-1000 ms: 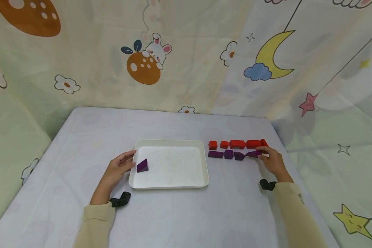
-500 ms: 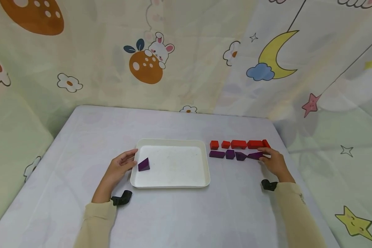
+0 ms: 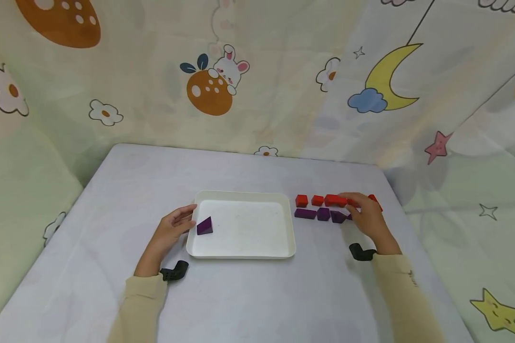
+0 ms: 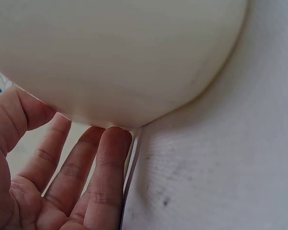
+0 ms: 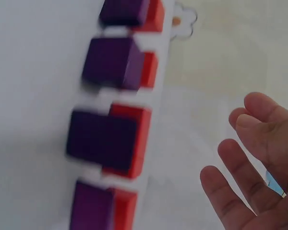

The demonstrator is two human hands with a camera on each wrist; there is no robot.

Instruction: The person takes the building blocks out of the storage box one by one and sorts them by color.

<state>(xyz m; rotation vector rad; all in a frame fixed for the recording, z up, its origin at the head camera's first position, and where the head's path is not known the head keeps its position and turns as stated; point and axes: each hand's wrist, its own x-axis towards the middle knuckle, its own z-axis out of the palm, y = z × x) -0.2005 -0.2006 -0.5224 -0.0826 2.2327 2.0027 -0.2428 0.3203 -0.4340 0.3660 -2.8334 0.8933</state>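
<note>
My left hand [image 3: 171, 232] touches the left rim of a white tray [image 3: 244, 257]. In the left wrist view, its fingers [image 4: 105, 177] lie against the outside of the tray wall [image 4: 134, 57]. A purple wedge-shaped block [image 3: 204, 226] lies inside the tray near that hand. My right hand [image 3: 366, 218] hovers above two rows of blocks right of the tray, its fingers loosely bent and holding nothing. The back row has red blocks [image 3: 335, 200] and the front row purple blocks [image 3: 305, 213]. The hand hides part of both rows' right ends.
A white cloth covers the table [image 3: 249, 300]. Behind and beside it hangs a printed fabric backdrop [image 3: 274, 85]. Another red block [image 3: 375, 202] shows beyond my right hand. Black wrist cameras [image 3: 175, 271] sit on both forearms.
My right hand has moved left from the right end of the purple row and over the blocks. My left hand stays at the tray. The head view has shifted slightly.
</note>
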